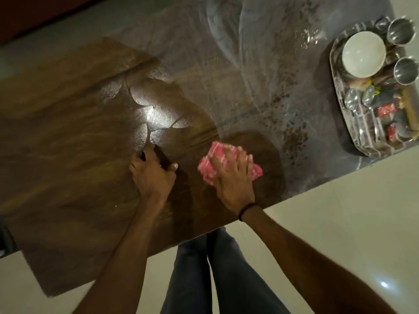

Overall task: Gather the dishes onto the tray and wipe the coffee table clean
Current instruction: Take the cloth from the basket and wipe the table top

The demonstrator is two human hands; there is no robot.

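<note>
My right hand [233, 175] presses a crumpled pink-and-white cloth [209, 164] flat onto the glossy brown coffee table [79, 132], near its front edge. My left hand [153, 173] rests on the tabletop just left of it, fingers curled, with nothing visible in it. At the table's far right stands a metal tray [335, 87] that carries a white bowl [364, 54], two steel cups [400, 30], two spoons [352, 102] and small wrappers.
Crumbs and a wet smear [292, 137] lie on the tabletop between the cloth and the tray. A light glare [150, 113] shines on the middle of the table. Pale floor tiles surround it, and my legs [210, 268] stand at its front edge.
</note>
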